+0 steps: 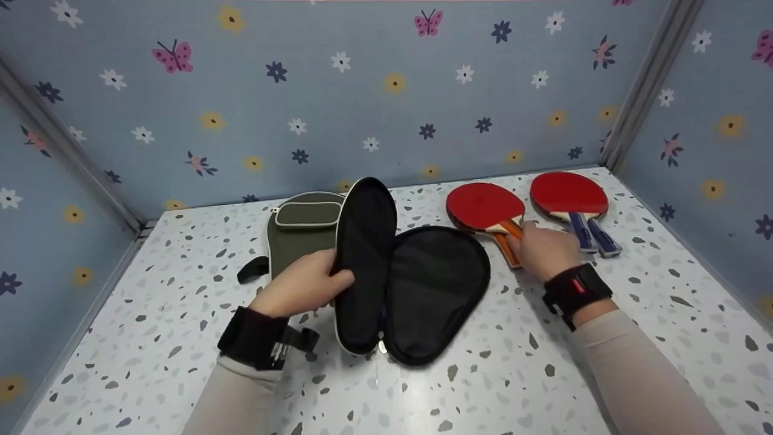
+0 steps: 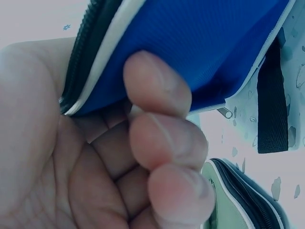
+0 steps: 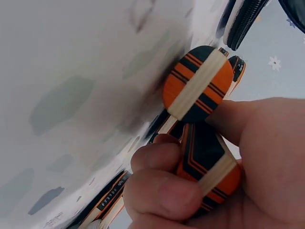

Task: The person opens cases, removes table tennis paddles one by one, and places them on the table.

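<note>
A paddle-shaped zip case [image 1: 438, 290] lies unzipped on the table, its black lining showing. My left hand [image 1: 305, 281] holds the raised flap at its left edge, thumb on the lining and fingers against the blue outer side [image 2: 205, 43]. At the right, my right hand [image 1: 548, 249] grips the orange-and-black striped handle [image 3: 209, 167] of a red table tennis paddle [image 1: 483, 205]. A second striped handle [image 3: 198, 83] is right beside it; I cannot tell whether the hand holds this one too. Palm and fingers hide part of the gripped handle.
An olive green case [image 1: 302, 241] with a front pocket and black strap lies behind and left of the raised flap. Two more paddles with purple handles, the top one red [image 1: 567, 193], lie at the back right. Patterned wall panels [image 1: 386, 109] enclose the speckled table [image 1: 181, 374].
</note>
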Available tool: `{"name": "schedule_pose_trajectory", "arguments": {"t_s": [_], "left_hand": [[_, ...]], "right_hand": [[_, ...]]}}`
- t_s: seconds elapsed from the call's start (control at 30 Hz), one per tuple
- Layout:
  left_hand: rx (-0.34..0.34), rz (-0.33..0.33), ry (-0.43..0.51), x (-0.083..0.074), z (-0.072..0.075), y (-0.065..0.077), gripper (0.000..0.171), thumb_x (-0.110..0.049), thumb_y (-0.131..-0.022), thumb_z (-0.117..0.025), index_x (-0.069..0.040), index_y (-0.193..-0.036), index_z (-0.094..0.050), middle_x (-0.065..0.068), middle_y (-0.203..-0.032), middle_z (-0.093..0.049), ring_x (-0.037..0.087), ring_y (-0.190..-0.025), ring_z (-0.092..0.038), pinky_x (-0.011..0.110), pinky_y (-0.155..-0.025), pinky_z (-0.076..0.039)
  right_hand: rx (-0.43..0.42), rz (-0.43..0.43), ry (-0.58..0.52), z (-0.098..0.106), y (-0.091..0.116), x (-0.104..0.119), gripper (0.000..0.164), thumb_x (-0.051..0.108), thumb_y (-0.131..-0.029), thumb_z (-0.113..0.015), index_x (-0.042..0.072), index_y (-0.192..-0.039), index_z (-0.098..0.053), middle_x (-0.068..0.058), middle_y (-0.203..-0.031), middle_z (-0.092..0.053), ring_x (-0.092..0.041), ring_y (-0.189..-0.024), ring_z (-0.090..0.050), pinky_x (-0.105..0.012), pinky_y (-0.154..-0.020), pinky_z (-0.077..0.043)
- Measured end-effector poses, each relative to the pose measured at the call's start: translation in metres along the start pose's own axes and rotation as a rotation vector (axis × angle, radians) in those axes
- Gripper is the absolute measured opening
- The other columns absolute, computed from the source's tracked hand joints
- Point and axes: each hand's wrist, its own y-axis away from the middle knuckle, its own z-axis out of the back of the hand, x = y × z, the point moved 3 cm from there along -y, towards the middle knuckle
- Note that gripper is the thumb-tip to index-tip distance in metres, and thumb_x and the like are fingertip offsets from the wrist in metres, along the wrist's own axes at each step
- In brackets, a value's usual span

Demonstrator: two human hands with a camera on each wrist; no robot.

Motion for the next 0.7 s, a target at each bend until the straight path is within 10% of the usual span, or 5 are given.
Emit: {"name": "schedule_pose_trajectory", "arguments": {"t_s": [0.33,0.5,0.7], "left_hand": [[-0.009,0.008,0.000,-0.001,-0.002,-0.001,0.021,-0.031,-0.106,-0.058,-0.012,-0.107,-0.066,0.003,-0.080,-0.065,0.020,-0.066,-0.063,0.041,-0.075,-0.051],[-0.025,-0.017,0.070,-0.006,-0.006,-0.001,0.038,-0.030,-0.108,-0.058,-0.013,-0.141,-0.059,0.009,-0.091,-0.073,0.022,-0.061,-0.066,0.042,-0.068,-0.054],[-0.104,-0.151,0.104,-0.020,-0.018,-0.007,0.065,-0.024,-0.107,-0.065,-0.009,-0.166,-0.041,0.017,-0.149,-0.063,0.026,-0.123,-0.067,0.047,-0.106,-0.052]], "right_hand": [[-0.032,-0.015,0.012,0.002,0.004,0.003,0.061,0.042,-0.114,-0.058,-0.015,-0.137,-0.060,-0.026,-0.084,-0.069,-0.049,-0.077,-0.071,-0.060,-0.065,-0.056],[-0.089,-0.030,-0.007,0.001,0.007,0.005,0.059,0.045,-0.111,-0.065,-0.012,-0.128,-0.063,-0.028,-0.088,-0.070,-0.051,-0.081,-0.071,-0.061,-0.067,-0.056],[-0.195,-0.008,-0.005,0.006,0.017,0.009,0.067,0.045,-0.108,-0.071,-0.011,-0.143,-0.060,-0.038,-0.122,-0.067,-0.059,-0.108,-0.065,-0.070,-0.081,-0.057]]}}
